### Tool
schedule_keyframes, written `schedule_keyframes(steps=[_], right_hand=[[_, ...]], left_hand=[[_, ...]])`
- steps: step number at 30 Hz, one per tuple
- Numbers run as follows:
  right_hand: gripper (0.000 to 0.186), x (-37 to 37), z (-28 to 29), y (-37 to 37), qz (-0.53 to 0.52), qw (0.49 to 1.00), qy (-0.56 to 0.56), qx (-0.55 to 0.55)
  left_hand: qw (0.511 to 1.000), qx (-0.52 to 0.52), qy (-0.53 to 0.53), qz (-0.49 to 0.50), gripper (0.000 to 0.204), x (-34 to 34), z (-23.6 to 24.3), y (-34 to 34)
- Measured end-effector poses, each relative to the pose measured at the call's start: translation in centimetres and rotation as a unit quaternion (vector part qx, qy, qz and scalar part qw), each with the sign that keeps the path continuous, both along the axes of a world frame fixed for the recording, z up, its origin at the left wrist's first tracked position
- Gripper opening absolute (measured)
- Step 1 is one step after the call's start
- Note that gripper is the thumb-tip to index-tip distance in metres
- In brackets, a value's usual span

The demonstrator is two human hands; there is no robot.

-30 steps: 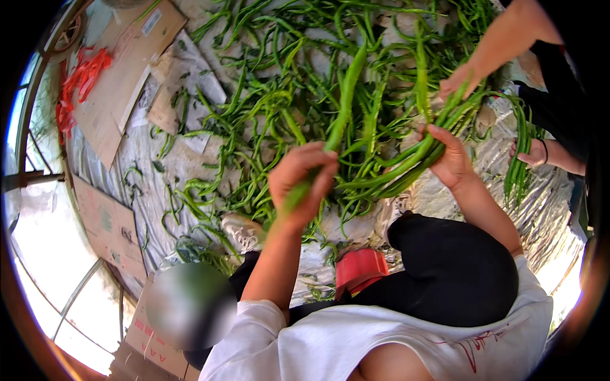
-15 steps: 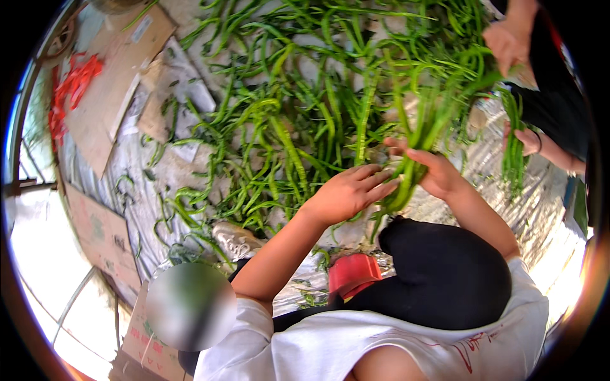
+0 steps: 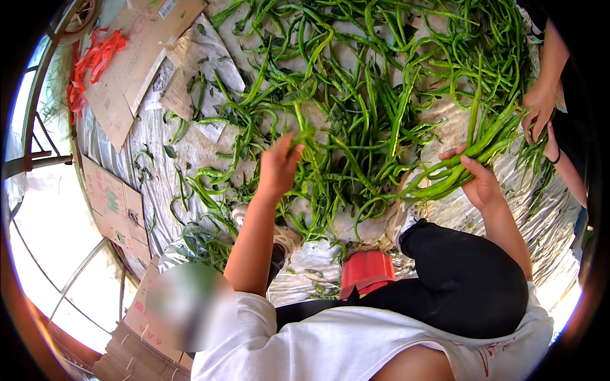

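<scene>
Long green peppers point(image 3: 362, 108) are strewn thickly over a pale, crinkled sheet point(image 3: 184, 155). My left hand point(image 3: 281, 159) is closed at the near middle of the pile, fingers pinched on a green pepper point(image 3: 302, 127) that is partly blurred. My right hand point(image 3: 476, 174) grips a loose bunch of long peppers point(image 3: 441, 178), which fans out toward the upper right. Just beyond that bunch, a co-worker's hand point(image 3: 539, 105) hangs with bent fingers over more peppers, and their other hand point(image 3: 551, 143) is beside a hanging bunch point(image 3: 534, 159).
Flattened cardboard point(image 3: 127, 63) with tangled red plastic strands point(image 3: 105, 54) lies at the upper left, another cardboard piece point(image 3: 114, 209) below it. A red plastic stool point(image 3: 365, 270) is under my bent leg point(image 3: 464, 273). A metal frame point(image 3: 38, 127) borders the left side.
My left hand has moved from my right hand's bunch leftward and up into the pile. My right hand has shifted right with its bunch. The co-worker's upper hand has moved down to the right.
</scene>
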State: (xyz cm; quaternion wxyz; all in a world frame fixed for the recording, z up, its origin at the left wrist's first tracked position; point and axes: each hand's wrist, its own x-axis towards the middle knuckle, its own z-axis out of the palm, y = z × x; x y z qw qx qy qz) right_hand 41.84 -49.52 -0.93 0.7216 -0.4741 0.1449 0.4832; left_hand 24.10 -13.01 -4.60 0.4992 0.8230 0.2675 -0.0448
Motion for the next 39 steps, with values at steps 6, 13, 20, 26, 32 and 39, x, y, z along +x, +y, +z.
schedule_keyframes(steps=[6, 13, 20, 26, 32, 39], right_hand=[[0.023, 0.0, 0.0, 1.1, -0.006, 1.0, -0.002, -0.013], [0.026, -0.6, 0.2, 1.4, -0.008, 1.0, 0.0, -0.028], [0.026, -0.8, 0.5, 2.5, -0.002, 1.0, -0.001, -0.026], [0.025, -0.4, 0.1, 1.8, -0.019, 1.0, 0.014, -0.011], [0.023, -0.3, 1.2, 3.1, 0.005, 1.0, -0.026, -0.004], [0.026, -0.7, 0.8, 2.6, 0.017, 1.0, 0.016, 0.019]], left_hand=[[0.925, -0.373, -0.059, 0.039, 0.027, 1.5, 2.2, 6.5], [0.987, 0.075, 0.146, -0.006, 0.028, 7.8, -1.8, 3.8], [0.953, -0.153, 0.179, 0.189, 0.037, 9.7, -8.0, -1.2], [0.763, -0.633, 0.03, 0.128, 0.023, 5.1, 1.9, -3.4], [0.808, -0.587, 0.041, -0.029, 0.026, 2.5, 2.8, -4.9], [0.75, -0.656, 0.005, 0.086, 0.027, 2.6, 2.2, -6.2]])
